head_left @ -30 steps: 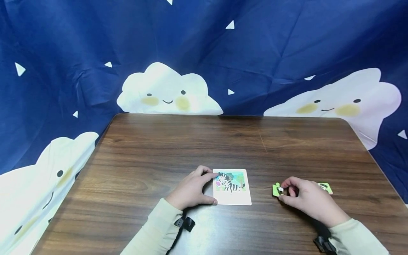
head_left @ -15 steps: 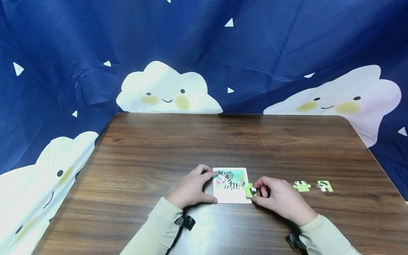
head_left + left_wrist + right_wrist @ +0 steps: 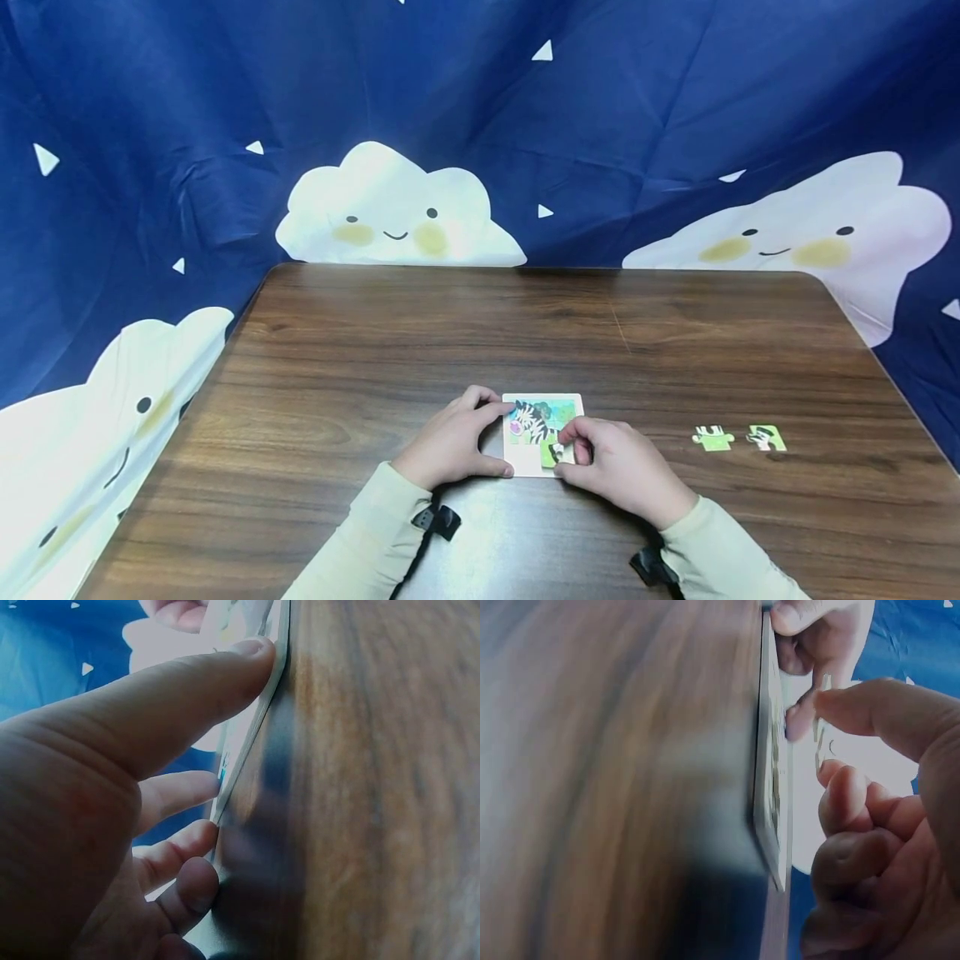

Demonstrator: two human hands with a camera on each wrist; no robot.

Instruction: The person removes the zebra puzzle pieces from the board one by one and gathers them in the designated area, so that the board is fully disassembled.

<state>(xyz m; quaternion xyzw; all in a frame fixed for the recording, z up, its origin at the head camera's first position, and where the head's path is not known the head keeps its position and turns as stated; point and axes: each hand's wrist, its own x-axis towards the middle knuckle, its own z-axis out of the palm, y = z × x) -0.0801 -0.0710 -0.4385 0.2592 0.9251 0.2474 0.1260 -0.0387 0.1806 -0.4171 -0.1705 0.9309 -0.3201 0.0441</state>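
Observation:
A square white puzzle board (image 3: 525,463) lies on the table, its upper half filled with a zebra picture. At its left edge rests my left hand (image 3: 452,446), thumb near the bottom corner and a finger near the top one. In the left wrist view the thumb (image 3: 202,686) lies extended along the board's edge. My right hand (image 3: 618,468) pinches a green puzzle piece (image 3: 548,455) between thumb and fingers, over the board's lower right part. In the right wrist view that puzzle piece (image 3: 820,742) is raised a little above the board (image 3: 763,772).
Two more green puzzle pieces, one with white legs (image 3: 713,438) and one with black and white markings (image 3: 766,437), lie to the right on the brown wooden table (image 3: 420,333). Behind hangs a blue curtain (image 3: 600,108) with white clouds.
My right hand has carried the green puzzle piece leftward from the right side of the table to over the board, uncovering the two other pieces. My left hand stays at the board's edge.

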